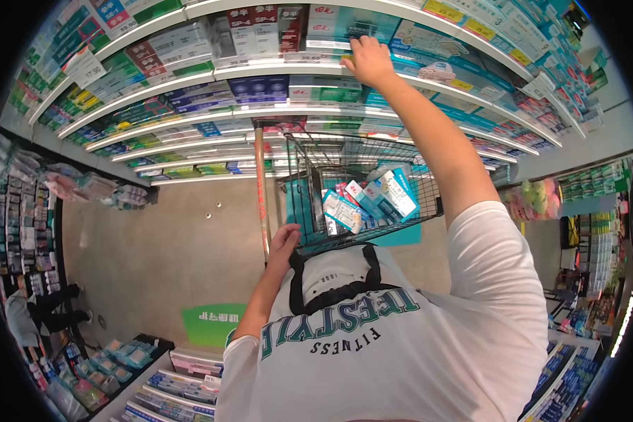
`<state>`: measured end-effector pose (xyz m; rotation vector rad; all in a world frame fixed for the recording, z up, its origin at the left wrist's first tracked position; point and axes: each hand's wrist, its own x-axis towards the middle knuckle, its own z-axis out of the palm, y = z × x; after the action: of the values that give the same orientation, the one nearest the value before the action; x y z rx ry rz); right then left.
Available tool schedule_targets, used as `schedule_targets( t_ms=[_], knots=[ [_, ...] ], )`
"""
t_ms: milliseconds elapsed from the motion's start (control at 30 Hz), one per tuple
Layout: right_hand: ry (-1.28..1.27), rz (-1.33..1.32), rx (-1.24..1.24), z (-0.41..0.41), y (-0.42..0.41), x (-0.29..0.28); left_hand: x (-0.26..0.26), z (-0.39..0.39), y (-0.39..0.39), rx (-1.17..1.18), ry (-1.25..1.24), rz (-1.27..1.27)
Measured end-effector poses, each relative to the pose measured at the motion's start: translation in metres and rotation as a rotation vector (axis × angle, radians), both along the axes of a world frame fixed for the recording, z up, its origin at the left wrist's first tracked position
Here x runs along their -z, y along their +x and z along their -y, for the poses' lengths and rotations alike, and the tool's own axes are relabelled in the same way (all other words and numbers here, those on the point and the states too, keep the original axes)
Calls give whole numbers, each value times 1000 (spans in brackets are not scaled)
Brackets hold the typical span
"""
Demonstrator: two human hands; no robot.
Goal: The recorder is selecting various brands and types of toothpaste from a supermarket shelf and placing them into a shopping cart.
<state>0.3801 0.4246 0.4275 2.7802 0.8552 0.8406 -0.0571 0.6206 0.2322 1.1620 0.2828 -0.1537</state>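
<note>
My right hand (372,60) is raised to an upper shelf, its fingertips against the teal toothpaste boxes (354,26) above the white shelf edge. Whether it grips a box cannot be told. Low in front of me, my left hand (285,243) is beside the shopping cart's handle bar (262,200), with fingers loosely curled; its palm side is partly hidden. A black wire shopping cart (369,145) stands before me, holding several boxes (345,211) and a teal and white box (393,195).
Curved-looking shelves (190,79) of packed boxes with price tags span the front. Hanging packets (92,184) line the left side. A person (47,311) in dark trousers is at the far left. Behind me stand low display racks (174,390). A green floor sticker (211,323) lies on the floor.
</note>
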Motion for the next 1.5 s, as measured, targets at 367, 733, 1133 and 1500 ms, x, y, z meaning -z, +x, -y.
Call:
schedule_targets(
  t_ms=[367, 733, 1133, 1500],
  knots=[
    [10, 15, -75, 4, 7, -1, -11, 32, 15, 10, 46, 0],
    [-62, -47, -64, 5, 18, -7, -7, 66, 18, -25, 56, -70],
    [16, -383, -95, 12, 59, -18, -9, 78, 10, -107, -6, -96],
    [114, -448, -151, 17, 39, -53, 3, 86, 10, -81, -104, -142]
  ],
)
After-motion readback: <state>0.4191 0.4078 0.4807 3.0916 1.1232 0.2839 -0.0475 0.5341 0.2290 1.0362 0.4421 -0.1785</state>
